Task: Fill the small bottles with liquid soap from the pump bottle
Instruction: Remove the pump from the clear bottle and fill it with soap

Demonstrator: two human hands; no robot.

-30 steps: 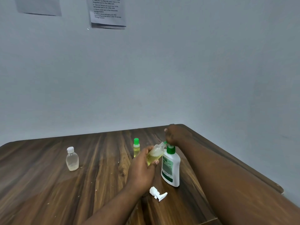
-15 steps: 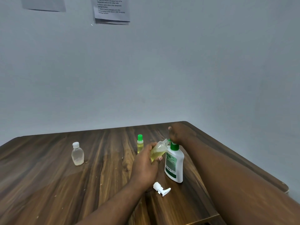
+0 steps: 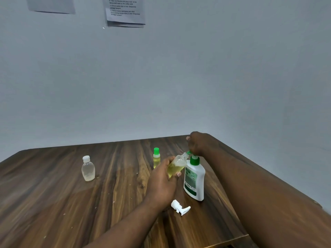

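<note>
- My left hand (image 3: 162,183) is curled round the uncapped small bottle (image 3: 176,166), fingers on one side and thumb on the other, holding it above the counter (image 3: 53,203).
- That bottle is tilted, with its open neck pointing up and to the right at the green spout of the pump bottle (image 3: 194,179). Yellow-green liquid fills its lower part.
- My right hand (image 3: 198,144) sits on top of the pump bottle with its fingers bent down over the pump head, covering most of it. One fingertip sticks up at the far side.
- The pump bottle stands upright on the counter, just right of my left hand. It is white, with a green collar and a green label.
- A white pump cap (image 3: 180,209) lies on its side on the counter, near my left wrist and in front of the pump bottle.
- The green-capped small bottle (image 3: 156,158) stands upright just behind my left hand, with yellow liquid inside.
- The white-capped small bottle (image 3: 88,169) stands well apart to the left, looking clear, with a pale layer at the bottom.
- Printed papers (image 3: 125,11) hang on the wall behind.
</note>
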